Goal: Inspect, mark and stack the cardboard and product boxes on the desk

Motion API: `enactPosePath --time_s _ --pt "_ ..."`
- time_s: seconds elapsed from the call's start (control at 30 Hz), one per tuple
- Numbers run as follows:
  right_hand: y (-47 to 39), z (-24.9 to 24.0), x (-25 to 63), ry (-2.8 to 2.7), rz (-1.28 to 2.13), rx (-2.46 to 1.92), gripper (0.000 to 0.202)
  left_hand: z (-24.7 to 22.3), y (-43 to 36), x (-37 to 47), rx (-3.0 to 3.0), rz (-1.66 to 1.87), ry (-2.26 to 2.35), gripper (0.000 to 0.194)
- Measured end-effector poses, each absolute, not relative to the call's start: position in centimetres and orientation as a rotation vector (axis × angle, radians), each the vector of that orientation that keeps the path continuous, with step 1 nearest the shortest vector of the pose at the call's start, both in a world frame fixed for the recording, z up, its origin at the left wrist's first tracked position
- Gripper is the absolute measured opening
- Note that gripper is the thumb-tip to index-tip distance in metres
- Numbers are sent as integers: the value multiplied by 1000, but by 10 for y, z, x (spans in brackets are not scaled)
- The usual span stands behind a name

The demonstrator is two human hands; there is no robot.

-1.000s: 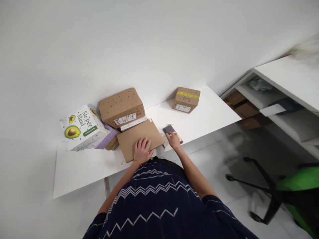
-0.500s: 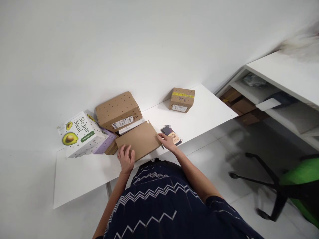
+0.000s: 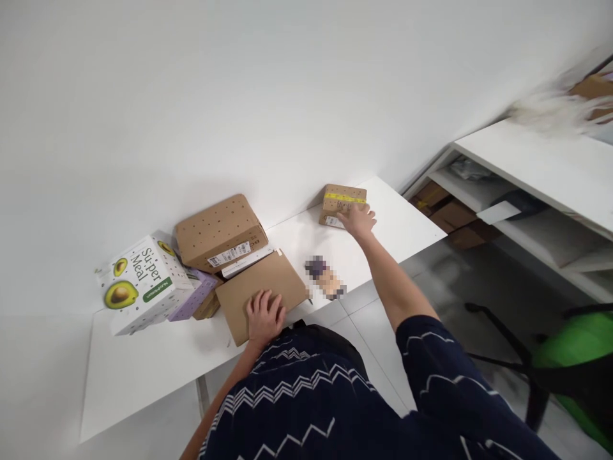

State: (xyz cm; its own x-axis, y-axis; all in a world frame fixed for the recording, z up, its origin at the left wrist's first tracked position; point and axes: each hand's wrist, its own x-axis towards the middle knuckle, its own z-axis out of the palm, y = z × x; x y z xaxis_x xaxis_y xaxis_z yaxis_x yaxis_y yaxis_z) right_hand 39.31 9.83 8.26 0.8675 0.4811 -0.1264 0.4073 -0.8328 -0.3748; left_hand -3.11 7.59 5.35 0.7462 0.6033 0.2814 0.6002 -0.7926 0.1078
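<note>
My left hand [image 3: 265, 315] lies with fingers spread on the near part of a flat brown cardboard piece [image 3: 268, 279], which rests on the white table [image 3: 143, 377]. My right hand [image 3: 358, 220] reaches out with its fingers apart, in front of a small brown carton [image 3: 343, 199] with yellow tape and a white label. Part of that carton is hidden by the hand; I cannot tell whether they touch. Between the two hands lies a pixelated phone-like item [image 3: 324, 278], with a thin dark stick-like object [image 3: 310, 301] beside the cardboard's right corner.
A larger dotted carton [image 3: 218, 230] stands by the wall. Left of it are a white avocado-print box [image 3: 148, 281] and a purple box [image 3: 194, 297]. On the right are a white shelf unit [image 3: 522, 166] and a green-and-black chair [image 3: 569, 358].
My right hand has left the cardboard's right edge and reached forward to the small carton. The left hand has slid right, further onto the cardboard. The view has shifted slightly.
</note>
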Motion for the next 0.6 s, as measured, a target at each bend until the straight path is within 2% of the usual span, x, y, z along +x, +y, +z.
enactPosePath --time_s 0.13,0.27,0.37,0.6 --pt "139 91 423 -512 409 -2742 91 51 78 -33 2935 534 1013 30" --pt "170 78 418 -354 579 -2725 110 49 77 -35 2935 592 1004 30" --pt "180 66 406 -368 588 -2776 122 49 76 -35 2937 603 1018 30" --pt "159 66 391 -490 568 -2755 118 52 77 -34 2919 582 1013 29"
